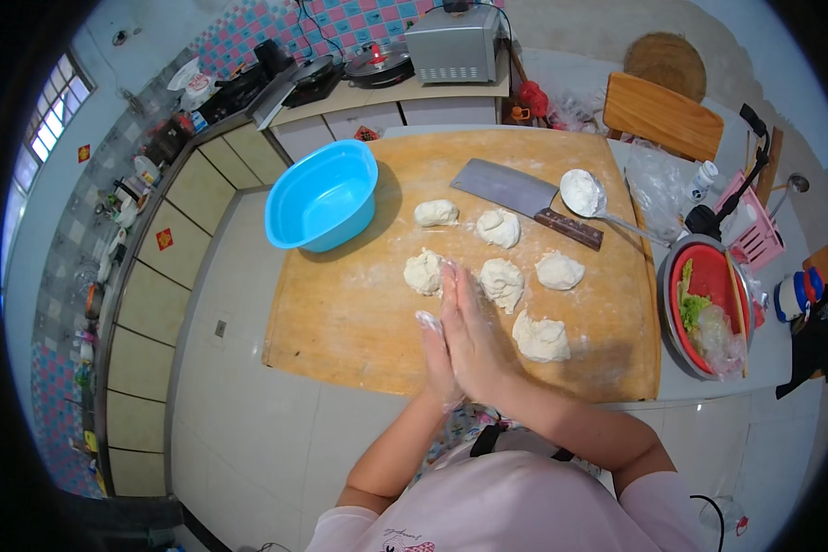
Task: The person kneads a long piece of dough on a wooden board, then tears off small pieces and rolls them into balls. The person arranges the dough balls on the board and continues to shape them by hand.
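Observation:
My left hand (439, 359) and my right hand (472, 345) are pressed palm to palm above the wooden board (345, 324), with flour on the fingers. No object shows between them. Several floury dough pieces lie on the board: one (424, 272) just left of my fingertips, another (502, 283) to their right, and one (541, 337) nearer the board's front edge. Farther back, a cleaver (507, 188) with a wooden handle lies flat. Beside it rests a metal ladle (582, 193) filled with flour.
A blue plastic basin (321, 196) stands at the board's back left corner. On the right are a red basin (679, 276) with leafy greens, a pink plastic basket (766, 234) and a clear plastic bag (655, 186). A wooden chair back (664, 114) rises behind.

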A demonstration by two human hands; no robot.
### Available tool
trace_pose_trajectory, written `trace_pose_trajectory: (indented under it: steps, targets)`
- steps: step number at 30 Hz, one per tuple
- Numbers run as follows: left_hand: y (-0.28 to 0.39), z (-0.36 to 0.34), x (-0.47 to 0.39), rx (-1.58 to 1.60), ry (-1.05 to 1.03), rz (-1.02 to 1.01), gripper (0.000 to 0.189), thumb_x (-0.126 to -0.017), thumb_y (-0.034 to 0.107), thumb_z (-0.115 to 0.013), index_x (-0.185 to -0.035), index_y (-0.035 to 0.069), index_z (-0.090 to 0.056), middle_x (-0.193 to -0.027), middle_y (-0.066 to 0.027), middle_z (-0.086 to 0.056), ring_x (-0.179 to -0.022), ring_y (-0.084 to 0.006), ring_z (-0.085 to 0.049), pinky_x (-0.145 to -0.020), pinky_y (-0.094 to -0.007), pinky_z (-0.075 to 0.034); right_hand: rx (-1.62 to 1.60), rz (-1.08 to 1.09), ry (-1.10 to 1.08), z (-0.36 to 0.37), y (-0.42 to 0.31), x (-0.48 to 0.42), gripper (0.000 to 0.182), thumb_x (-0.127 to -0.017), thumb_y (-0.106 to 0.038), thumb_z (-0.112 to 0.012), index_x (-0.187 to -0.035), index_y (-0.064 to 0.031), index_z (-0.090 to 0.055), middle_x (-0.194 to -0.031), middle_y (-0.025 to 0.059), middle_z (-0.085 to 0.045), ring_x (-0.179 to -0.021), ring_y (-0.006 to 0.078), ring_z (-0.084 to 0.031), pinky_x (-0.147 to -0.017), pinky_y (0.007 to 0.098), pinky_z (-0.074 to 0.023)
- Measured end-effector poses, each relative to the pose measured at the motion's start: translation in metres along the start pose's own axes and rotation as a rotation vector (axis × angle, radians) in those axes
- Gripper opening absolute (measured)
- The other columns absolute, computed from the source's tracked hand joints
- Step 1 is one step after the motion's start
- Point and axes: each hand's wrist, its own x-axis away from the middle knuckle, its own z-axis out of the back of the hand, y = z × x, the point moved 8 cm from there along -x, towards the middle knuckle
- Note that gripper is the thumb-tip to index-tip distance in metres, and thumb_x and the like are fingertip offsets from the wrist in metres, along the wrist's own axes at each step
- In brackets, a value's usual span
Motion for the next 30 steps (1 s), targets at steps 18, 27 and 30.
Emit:
trace_pose_trajectory:
  steps: [18, 27, 30]
  targets:
    - [0.007, -0.011, 0.007, 0.563, -0.066, 0.236, 0.108, -0.091, 0.081, -0.024, -0.158, -0.002, -0.007, -0.167, -0.0134, -0.012, -0.154, -0.0259, -0.015, -0.124, -0.0406, -0.013, 0.350, 0.282, -0.149, 0.010, 0.010, -0.021, 0.076, -0.101, -0.037, -0.045, -0.149, 0.0164, -0.020, -0.156, 0.0369, -0.021, -0.149, 0.0478, -0.016, -0.122, 0.0531, -0.0135]
    - [-0.021, 0.016, -0.022, 0.356, 0.038, 0.154, 0.097, -0.097, 0.074, -0.018, -0.158, -0.001, -0.013, -0.166, -0.0179, -0.011, -0.154, -0.0313, -0.010, -0.125, -0.0400, -0.007, 0.089, 0.146, -0.379, 0.006, -0.006, 0.017, 0.080, -0.103, -0.043, -0.043, -0.153, 0.0131, -0.015, -0.162, 0.0317, -0.011, -0.153, 0.0419, -0.007, -0.124, 0.0459, -0.0074]
    - [-0.027, 0.016, -0.031, 0.265, 0.007, 0.116, 0.097, -0.097, 0.074, -0.018, -0.159, 0.000, -0.011, -0.167, -0.0175, -0.010, -0.154, -0.0312, -0.009, -0.125, -0.0405, -0.006, -0.154, -0.043, -0.443, 0.017, -0.003, 0.014, 0.080, -0.104, -0.044, -0.043, -0.154, 0.0109, -0.015, -0.163, 0.0291, -0.011, -0.153, 0.0392, -0.007, -0.124, 0.0435, -0.0081]
